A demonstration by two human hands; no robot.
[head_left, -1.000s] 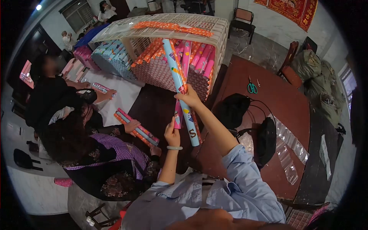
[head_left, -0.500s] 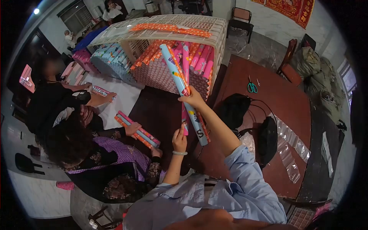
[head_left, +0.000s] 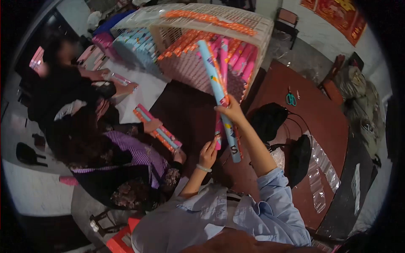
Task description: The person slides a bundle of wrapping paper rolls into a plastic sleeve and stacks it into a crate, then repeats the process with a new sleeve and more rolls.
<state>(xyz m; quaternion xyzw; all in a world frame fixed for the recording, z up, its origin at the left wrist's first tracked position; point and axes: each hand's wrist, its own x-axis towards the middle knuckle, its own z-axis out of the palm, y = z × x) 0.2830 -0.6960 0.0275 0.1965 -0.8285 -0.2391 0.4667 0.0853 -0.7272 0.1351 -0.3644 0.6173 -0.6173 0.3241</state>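
My right hand (head_left: 231, 110) is wrapped around a small bundle of wrapping paper rolls. At the front of it is a light blue roll (head_left: 211, 69), with orange and pink rolls partly hidden behind. Below, my left hand (head_left: 207, 155) has its fingers closed at the lower end of a pink roll (head_left: 218, 142). The bundle slants upright in front of a pale plastic crate (head_left: 265, 44) lying on its side. Inside the crate, many pink and orange rolls (head_left: 185, 69) are stacked with their round ends showing.
To the left, a co-worker's hands hold several rolls (head_left: 157, 128); another person holds a clear-wrapped roll (head_left: 121, 79). Teal scissors (head_left: 290, 99), a black bag (head_left: 270, 120) and clear plastic sleeves (head_left: 317, 189) lie on the reddish table (head_left: 325, 122). Light blue rolls (head_left: 137, 48) stand stacked behind.
The camera view has shifted, so the whole scene sits further right. Both my hands keep their hold on the rolls, and the nearer co-worker still holds the other bundle.
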